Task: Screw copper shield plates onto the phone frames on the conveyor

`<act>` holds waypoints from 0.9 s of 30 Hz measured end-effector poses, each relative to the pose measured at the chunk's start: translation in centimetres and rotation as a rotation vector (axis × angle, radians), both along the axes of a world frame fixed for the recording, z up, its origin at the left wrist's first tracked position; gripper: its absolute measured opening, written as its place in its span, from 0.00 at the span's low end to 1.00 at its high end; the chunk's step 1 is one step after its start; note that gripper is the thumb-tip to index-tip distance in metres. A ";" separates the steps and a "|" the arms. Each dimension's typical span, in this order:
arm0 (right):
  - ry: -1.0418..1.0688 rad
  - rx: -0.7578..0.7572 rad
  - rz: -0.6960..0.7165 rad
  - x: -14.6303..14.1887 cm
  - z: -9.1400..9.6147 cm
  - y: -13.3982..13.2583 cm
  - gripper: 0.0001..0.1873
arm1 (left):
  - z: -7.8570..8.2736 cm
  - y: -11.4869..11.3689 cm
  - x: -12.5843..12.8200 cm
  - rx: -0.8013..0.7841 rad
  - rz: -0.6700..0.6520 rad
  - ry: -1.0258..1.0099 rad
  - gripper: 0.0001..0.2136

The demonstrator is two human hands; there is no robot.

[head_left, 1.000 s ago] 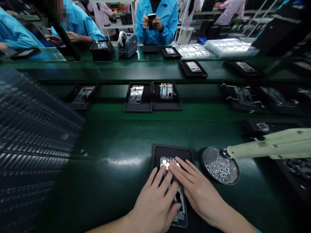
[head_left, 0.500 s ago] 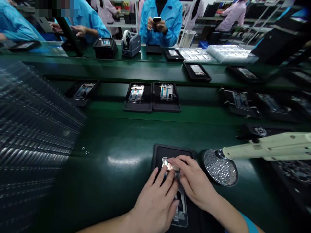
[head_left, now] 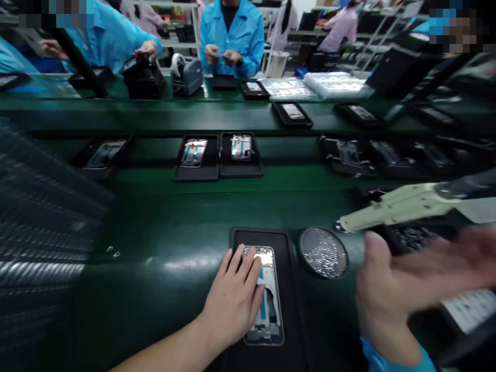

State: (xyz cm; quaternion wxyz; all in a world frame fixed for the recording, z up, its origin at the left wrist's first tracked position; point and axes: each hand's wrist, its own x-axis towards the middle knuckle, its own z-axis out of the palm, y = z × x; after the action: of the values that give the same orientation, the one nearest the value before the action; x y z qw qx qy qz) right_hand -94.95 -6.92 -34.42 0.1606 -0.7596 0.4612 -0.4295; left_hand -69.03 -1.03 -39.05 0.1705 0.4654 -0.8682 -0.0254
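Note:
My left hand (head_left: pixel 234 294) lies over the upper left of an opened phone (head_left: pixel 274 315), its fingers stretched out and resting on the metal and blue inner parts. A small white piece (head_left: pixel 261 281) shows beside the fingers. The phone sits in a black tray (head_left: pixel 289 289) on the green bench. My right hand (head_left: pixel 403 279), smeared by motion, is off to the right of the tray with the thumb apart and fingers extended; no object shows in it. Near it lies a cream tool (head_left: pixel 395 206) resembling an electric screwdriver. A round dish (head_left: pixel 323 253) of tiny shiny parts stands between.
Black trays with phone parts (head_left: pixel 241 147) line the ledge ahead. Clear plastic trays (head_left: pixel 50 222) are stacked at left. A tape dispenser (head_left: pixel 186 75) stands across the bench, where co-workers in blue sit. Two small bits (head_left: pixel 113 251) lie on the bench.
My right hand has left the phone and swung right, past the round dish. The cream tool's tip is now off the dish. My left hand stays on the phone.

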 end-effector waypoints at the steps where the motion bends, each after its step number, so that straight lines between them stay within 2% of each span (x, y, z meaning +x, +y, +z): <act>1: -0.076 0.006 -0.051 -0.5 0.5 -0.4 0.23 | -0.2 -0.2 -0.4 -0.010 0.001 -0.011 0.21; 5: -0.383 0.017 -0.233 -1.1 1.6 -2.7 0.21 | -0.5 -1.0 -1.3 -0.046 -0.004 -0.025 0.20; 8: -0.595 0.014 -0.282 -0.9 1.3 -4.0 0.17 | -0.3 -1.2 -1.4 -0.089 -0.038 -0.051 0.20; 10: -0.665 -0.026 -0.286 -0.7 0.7 -4.2 0.16 | -0.1 -1.3 -1.3 -0.108 -0.056 -0.074 0.21; 13: -0.686 -0.076 -0.292 -0.9 -0.1 -4.2 0.17 | 0.0 -1.2 -1.3 -0.116 -0.061 -0.084 0.23; 18: -0.688 -0.050 -0.333 -1.6 -0.8 -4.6 0.17 | -0.2 -1.2 -1.3 -0.114 -0.078 -0.078 0.24; 22: -0.679 -0.113 -0.352 -1.4 -1.2 -5.1 0.17 | -0.2 -1.2 -1.1 -0.097 -0.078 -0.083 0.24; 27: -0.649 -0.123 -0.434 -1.3 -1.7 -5.3 0.17 | -0.1 -1.1 -1.2 -0.095 -0.077 -0.085 0.24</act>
State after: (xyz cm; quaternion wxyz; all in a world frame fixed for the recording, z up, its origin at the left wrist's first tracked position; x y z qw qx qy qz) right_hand -96.23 -12.25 -36.09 0.1575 -0.4774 0.5096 -0.6982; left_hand -70.22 -2.18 -39.17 0.1544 0.4235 -0.8922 0.0291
